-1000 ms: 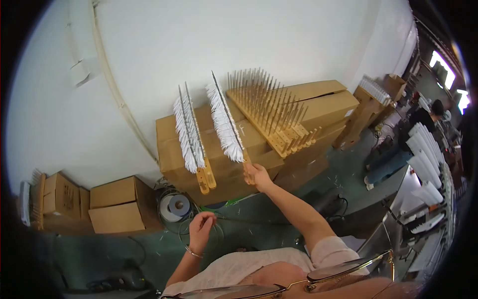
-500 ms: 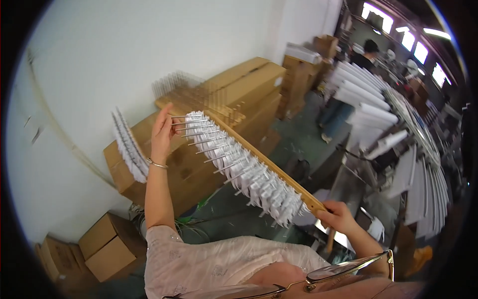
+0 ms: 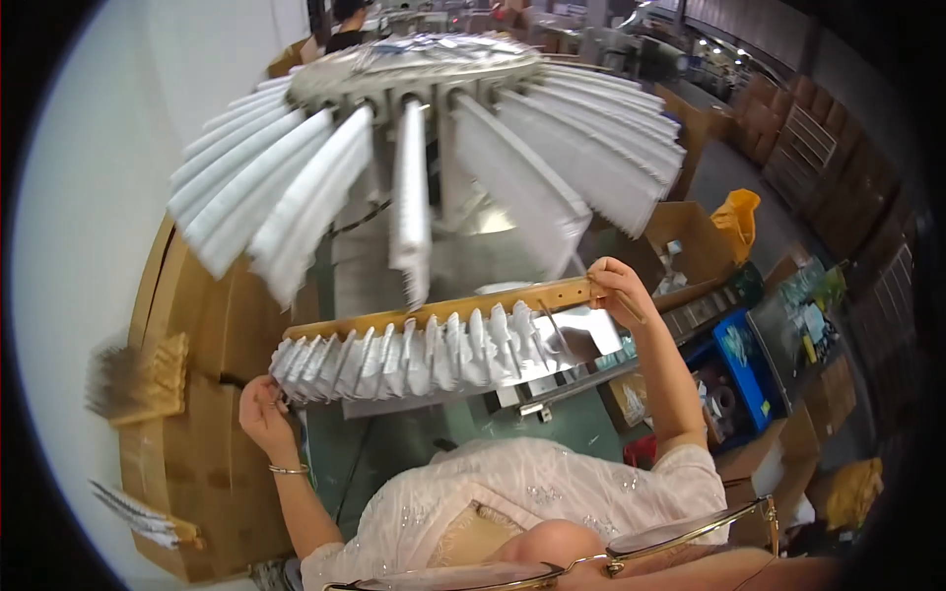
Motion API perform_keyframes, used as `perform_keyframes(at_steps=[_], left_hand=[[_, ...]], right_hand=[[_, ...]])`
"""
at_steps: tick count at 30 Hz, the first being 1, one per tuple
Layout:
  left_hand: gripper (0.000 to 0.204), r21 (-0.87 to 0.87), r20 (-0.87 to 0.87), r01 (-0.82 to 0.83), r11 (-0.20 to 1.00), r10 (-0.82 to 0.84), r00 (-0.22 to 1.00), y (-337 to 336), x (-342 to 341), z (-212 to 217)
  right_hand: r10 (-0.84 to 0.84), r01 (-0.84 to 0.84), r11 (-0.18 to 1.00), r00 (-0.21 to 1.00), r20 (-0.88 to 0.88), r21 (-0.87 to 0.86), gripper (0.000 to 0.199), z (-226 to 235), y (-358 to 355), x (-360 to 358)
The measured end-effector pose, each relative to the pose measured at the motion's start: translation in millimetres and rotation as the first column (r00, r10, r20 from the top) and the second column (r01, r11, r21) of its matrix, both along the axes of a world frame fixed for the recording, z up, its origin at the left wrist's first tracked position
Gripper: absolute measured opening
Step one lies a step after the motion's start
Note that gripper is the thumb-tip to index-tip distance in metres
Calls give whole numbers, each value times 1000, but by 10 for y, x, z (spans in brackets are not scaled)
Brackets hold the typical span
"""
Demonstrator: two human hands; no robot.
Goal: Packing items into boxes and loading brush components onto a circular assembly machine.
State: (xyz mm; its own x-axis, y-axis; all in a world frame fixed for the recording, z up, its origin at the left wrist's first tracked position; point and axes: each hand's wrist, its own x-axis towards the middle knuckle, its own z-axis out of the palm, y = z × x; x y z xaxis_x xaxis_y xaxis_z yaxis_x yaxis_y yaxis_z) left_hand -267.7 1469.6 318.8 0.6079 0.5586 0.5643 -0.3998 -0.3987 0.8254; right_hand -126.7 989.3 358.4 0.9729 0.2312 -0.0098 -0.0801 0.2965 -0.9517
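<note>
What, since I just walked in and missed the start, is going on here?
The person's right hand grips one end of a wooden bar lined with white pieces. The left hand is at the other end; its grip is hard to make out. Beyond the bar, white sleeves fan out from a round rack. A box stands to the left.

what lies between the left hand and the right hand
In the head view, a wooden bar with a row of white pieces along it lies between the left hand and right hand.
</note>
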Motion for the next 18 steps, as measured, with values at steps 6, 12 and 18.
perform_keyframes(at_steps=[6,12,18], left_hand=[[16,235,4,117,965,-121,993,-974,395,222],[16,248,8,-12,969,10,1000,-1334,840,341],[14,38,27,14,999,-15,1000,-1323,779,309]], right_hand=[[-209,187,942,977,51,278,13,-251,-939,434],[-247,234,929,969,10,287,15,-382,-1097,1149],[-174,157,934,985,24,321,18,-526,-1050,1417]])
